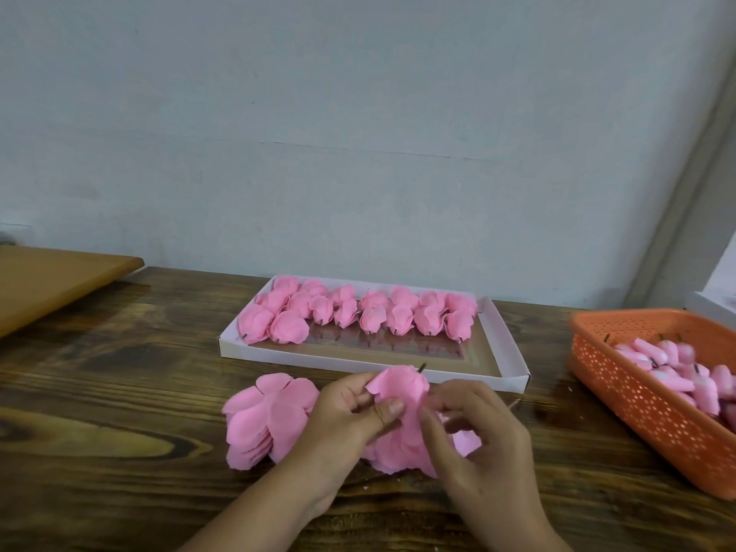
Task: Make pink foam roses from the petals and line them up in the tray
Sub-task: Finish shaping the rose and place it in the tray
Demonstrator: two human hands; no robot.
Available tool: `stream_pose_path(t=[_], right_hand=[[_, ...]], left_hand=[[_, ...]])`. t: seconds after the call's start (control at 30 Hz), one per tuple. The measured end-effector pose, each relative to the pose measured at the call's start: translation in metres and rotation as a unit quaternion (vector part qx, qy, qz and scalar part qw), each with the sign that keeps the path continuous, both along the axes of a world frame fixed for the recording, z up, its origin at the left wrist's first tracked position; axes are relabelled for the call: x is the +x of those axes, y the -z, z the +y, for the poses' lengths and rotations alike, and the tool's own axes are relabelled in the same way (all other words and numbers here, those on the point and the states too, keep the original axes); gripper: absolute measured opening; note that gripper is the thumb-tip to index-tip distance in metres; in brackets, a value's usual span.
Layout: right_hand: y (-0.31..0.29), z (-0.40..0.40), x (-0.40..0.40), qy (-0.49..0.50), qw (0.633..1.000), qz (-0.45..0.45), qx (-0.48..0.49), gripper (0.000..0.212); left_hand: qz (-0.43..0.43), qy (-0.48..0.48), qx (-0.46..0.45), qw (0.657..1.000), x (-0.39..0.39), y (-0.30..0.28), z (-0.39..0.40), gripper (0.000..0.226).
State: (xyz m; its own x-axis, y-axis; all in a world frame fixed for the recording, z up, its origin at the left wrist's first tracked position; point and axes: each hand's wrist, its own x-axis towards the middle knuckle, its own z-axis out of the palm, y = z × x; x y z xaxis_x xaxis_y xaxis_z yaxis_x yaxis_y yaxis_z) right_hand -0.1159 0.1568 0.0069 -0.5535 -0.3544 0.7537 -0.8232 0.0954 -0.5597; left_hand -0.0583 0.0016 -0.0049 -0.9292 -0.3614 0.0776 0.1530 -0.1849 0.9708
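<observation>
A half-made pink foam rose (402,386) with a dark stem tip is held just in front of the tray. My left hand (354,416) grips it from the left, thumb over the petals. My right hand (474,424) pinches its petals from the right. A stack of flat pink petals (263,416) lies on the table to the left of my hands, and more petals (398,448) lie under them. The white cardboard tray (506,352) holds several finished roses (358,312) in rows along its far side.
An orange perforated basket (645,408) with pink rose buds on stems stands at the right. A light wooden board (51,280) lies at the far left. A white box corner (713,308) shows behind the basket. A grey wall backs the dark wooden table (119,392).
</observation>
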Motion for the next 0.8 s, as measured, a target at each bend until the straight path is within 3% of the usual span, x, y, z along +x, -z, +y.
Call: stream_pose_path(t=[0.23,0.47,0.6,0.7,0.8], right_hand=[[-0.002,-0.001,0.002,-0.064,0.995,-0.078,-0.018,0.017],[-0.006,0.002,-0.001,-0.135,0.953,-0.263,-0.058,0.029],[-0.009,0.006,-0.009,-0.155,0.954,-0.256,-0.024,0.053],[-0.014,0.011,-0.015,-0.158,0.955,-0.251,0.027,0.035],[-0.019,0.012,-0.014,-0.204,0.929,-0.307,0.020,0.019]], left_hand=[[0.019,0.060,0.086,0.994,0.001,-0.004,-0.004,0.039],[-0.003,0.116,0.094,0.989,0.006,-0.007,-0.005,0.026],[-0.029,0.138,0.075,0.987,0.009,-0.011,-0.006,0.025],[-0.043,0.140,0.047,0.988,0.010,-0.013,-0.007,0.025],[-0.044,0.139,0.028,0.989,0.010,-0.013,-0.006,0.030]])
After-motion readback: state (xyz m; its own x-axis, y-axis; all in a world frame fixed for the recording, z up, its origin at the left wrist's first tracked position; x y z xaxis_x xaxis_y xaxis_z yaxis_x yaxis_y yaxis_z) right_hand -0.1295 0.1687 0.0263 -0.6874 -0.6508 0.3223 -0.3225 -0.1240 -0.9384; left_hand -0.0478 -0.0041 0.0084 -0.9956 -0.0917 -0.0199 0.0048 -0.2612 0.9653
